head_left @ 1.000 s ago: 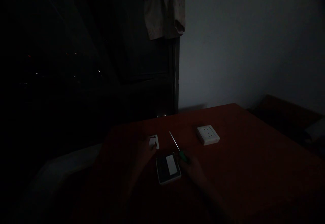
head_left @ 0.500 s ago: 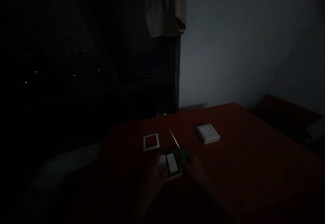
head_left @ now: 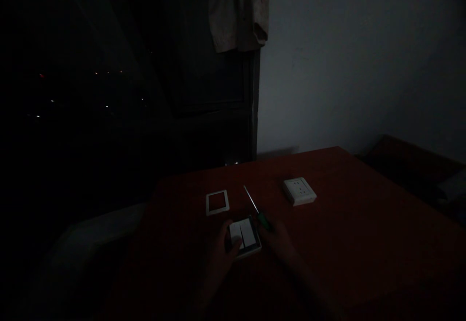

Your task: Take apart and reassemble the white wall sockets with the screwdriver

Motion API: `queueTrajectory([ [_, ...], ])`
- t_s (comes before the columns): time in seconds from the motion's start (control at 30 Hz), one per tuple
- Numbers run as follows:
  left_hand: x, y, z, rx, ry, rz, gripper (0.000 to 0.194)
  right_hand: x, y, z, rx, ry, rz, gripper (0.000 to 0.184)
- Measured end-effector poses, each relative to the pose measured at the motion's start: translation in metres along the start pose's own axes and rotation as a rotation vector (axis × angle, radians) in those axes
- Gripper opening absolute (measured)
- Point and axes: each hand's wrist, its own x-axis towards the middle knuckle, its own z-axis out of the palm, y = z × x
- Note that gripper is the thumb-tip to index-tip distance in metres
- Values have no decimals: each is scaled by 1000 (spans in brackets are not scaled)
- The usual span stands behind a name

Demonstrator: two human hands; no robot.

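Note:
The room is very dark. A white wall switch (head_left: 244, 236) with two rocker plates lies on the red table (head_left: 357, 233). My left hand (head_left: 221, 252) grips the switch's left side, with the thumb on the left rocker. My right hand (head_left: 278, 241) sits at the switch's right edge, touching or just beside the green handle of a screwdriver (head_left: 259, 212); its fingers are lost in the dark. The screwdriver's shaft points away from me. A white square cover frame (head_left: 217, 202) lies flat just beyond my left hand.
A white wall socket (head_left: 299, 191) lies on the table to the right of the screwdriver. A light cloth (head_left: 238, 10) hangs above a dark door or window frame. The pale wall (head_left: 345, 68) stands behind the table. A dark piece of furniture (head_left: 411, 165) is at the right.
My left hand left the white frame lying on the table and came back to the switch's left side. A second white rocker now shows on the switch. My right hand barely moved.

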Motion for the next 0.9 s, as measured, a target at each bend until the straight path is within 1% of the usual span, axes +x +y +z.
queueTrajectory([
  [0.1, 0, 0, 1, 10, 39, 47, 45, 0, 0, 0, -6, 4, 1, 28],
  [0.27, -2, -2, 1, 66, 190, 177, 38, -1, 0, 1, -17, 8, -3, 28],
  [0.33, -2, -5, 3, 34, 227, 211, 36, -2, -2, 1, -25, 13, -9, 29],
  [0.4, -3, -10, 6, -23, 235, 240, 34, -4, -4, 1, -37, 13, -16, 30],
  [0.47, -3, -13, 9, -87, 207, 234, 35, -5, -6, 3, -54, 5, -22, 32],
  [0.53, -3, -14, 12, -156, 167, 199, 36, -6, -8, 4, -76, -10, -22, 32],
  [0.63, -5, -12, 15, -242, 154, 147, 38, -6, -7, 6, -103, -22, -21, 31],
  [0.77, -6, -10, 18, -268, 206, 157, 37, -6, -2, 7, -117, -32, -26, 31],
  [0.9, -5, -6, 21, -173, 254, 187, 34, -5, 1, 7, -124, -33, -30, 31],
])
